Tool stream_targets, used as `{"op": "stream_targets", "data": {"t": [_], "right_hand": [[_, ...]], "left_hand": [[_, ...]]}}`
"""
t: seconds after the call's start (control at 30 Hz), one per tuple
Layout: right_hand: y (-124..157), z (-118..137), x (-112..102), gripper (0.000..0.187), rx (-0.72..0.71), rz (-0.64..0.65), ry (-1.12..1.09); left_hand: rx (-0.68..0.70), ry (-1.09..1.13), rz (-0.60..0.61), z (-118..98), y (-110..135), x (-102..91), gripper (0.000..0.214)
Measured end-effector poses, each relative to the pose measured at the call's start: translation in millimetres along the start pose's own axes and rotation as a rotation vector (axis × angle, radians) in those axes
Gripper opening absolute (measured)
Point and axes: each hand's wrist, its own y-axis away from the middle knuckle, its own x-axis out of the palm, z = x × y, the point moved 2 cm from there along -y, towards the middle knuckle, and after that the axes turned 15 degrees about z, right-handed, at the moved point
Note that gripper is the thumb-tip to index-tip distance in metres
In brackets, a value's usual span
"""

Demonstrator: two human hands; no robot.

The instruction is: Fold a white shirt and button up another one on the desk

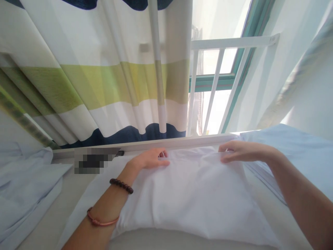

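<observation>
A white pillow [192,194] lies on the bed in front of me, its far edge near the window sill. My left hand [149,159] rests on the pillow's far left corner with fingers curled and pinching the white cover. My right hand [239,151] is at the far right corner, fingers pressed together on the cover's edge. My left forearm wears a dark bead bracelet [121,185] and a copper-coloured bangle [100,220].
A white window sill [156,143] runs along behind the pillow. A curtain [104,80] striped white, green and navy hangs at the left; a white window guard [221,69] and sheer curtain are at the right. Pale blue bedding [26,180] lies at both sides.
</observation>
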Motion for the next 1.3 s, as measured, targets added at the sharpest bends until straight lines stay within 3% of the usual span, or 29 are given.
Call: {"op": "stream_targets", "data": {"t": [0.1, 0.2, 0.4, 0.53, 0.7, 0.87, 1.2, 1.3], "right_hand": [[-8, -4, 3, 0.024, 0.061, -0.003, 0.021], [-10, -9, 2, 0.029, 0.125, -0.061, 0.033], [-2, -3, 1, 0.015, 0.244, -0.046, 0.114], [8, 10, 0, 0.01, 0.264, -0.109, 0.143], [16, 11, -4, 0.017, 0.184, -0.2, 0.225], [22, 11, -6, 0.02, 0.02, -0.125, 0.124], [32, 23, -9, 0.022, -0.008, -0.141, 0.082], [32, 18, -10, 0.026, -0.007, -0.147, 0.072]], "left_hand": [[-0.016, 0.008, 0.112, -9, -15, -11.4, 0.044], [-0.016, 0.026, 0.143, -19, -28, -10.0, 0.056], [0.005, 0.04, 0.01, -32, -36, 13.9, 0.05], [0.1, 0.083, -0.014, -35, -34, 18.2, 0.047], [0.175, 0.184, -0.033, -36, -35, 20.0, 0.036], [0.192, 0.195, -0.039, -35, -42, 24.7, 0.051], [0.207, 0.126, -0.066, -43, -45, 30.3, 0.033], [0.203, 0.131, -0.077, -43, -40, 23.5, 0.025]]}}
